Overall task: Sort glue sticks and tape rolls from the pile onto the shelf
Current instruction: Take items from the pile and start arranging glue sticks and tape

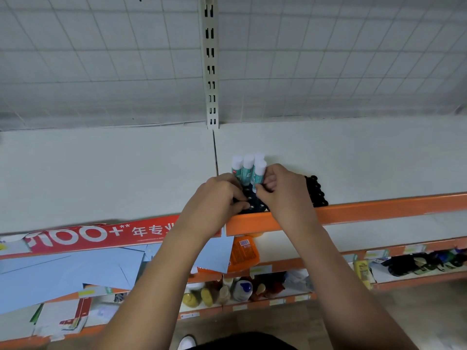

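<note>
Fingers, right (268, 184): your right hand (283, 195) has them curled, pinching the low end of the front glue stick (259, 176).
Fingers, left (240, 198): your left hand (214, 198) has them curled down onto the black holder (255, 207); can't tell if you grip it or only touch it.
Shoe (187, 342): white, on the floor between your forearms.
Bottles (222, 293): row on the lowest shelf level, below your arms.
Blue sheets (63, 269): loose pile, lower left level.
Orange pack (243, 253): hangs just under the shelf lip.
Red banner (101, 234): on the front edge, left of your left wrist.
Orange lip (366, 210): front edge of the shelf (366, 160); both wrists cross over it.
Black holder: sits on the shelf right at the lip, pale spots on top, mostly under your hands.
Glue sticks (243, 169): small upright cluster, white caps, teal bodies, just behind your hands, touching each other.
Black round pieces (317, 193): packed rows just right of your right hand; type unclear.
Slotted post (211, 72): upright, behind the sticks.
Wire grid (101, 59): back wall.
</note>
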Action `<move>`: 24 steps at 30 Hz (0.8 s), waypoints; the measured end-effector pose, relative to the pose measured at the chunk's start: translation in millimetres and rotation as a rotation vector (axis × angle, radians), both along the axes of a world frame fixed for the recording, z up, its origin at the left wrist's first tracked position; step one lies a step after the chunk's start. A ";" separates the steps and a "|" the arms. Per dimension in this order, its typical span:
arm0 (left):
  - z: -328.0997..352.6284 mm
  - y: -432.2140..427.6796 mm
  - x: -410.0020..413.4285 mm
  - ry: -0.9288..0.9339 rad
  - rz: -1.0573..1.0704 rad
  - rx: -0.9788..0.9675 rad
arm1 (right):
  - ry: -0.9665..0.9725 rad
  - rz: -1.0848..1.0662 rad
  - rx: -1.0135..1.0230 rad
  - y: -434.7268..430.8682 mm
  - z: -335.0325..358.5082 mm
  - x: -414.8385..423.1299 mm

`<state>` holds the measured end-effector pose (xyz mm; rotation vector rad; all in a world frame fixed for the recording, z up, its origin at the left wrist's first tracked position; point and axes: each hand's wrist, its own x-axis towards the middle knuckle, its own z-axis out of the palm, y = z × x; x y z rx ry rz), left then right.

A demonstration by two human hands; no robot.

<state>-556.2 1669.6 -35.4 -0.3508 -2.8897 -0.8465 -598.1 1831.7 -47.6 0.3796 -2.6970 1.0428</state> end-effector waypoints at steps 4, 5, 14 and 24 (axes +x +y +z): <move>-0.8 -0.3 -4.5 0.002 0.057 0.004 | 0.005 0.001 0.065 -8.0 -1.5 -3.6; -0.4 -1.0 -6.9 -0.003 0.071 -0.004 | 0.008 0.001 0.075 -10.2 -0.9 -5.1; 4.2 -10.1 -27.0 -0.048 0.141 -0.005 | -0.042 0.025 0.057 -24.0 2.5 -24.2; 1.4 -4.1 -24.8 0.014 0.214 -0.021 | -0.045 0.064 0.056 -18.8 2.8 -27.9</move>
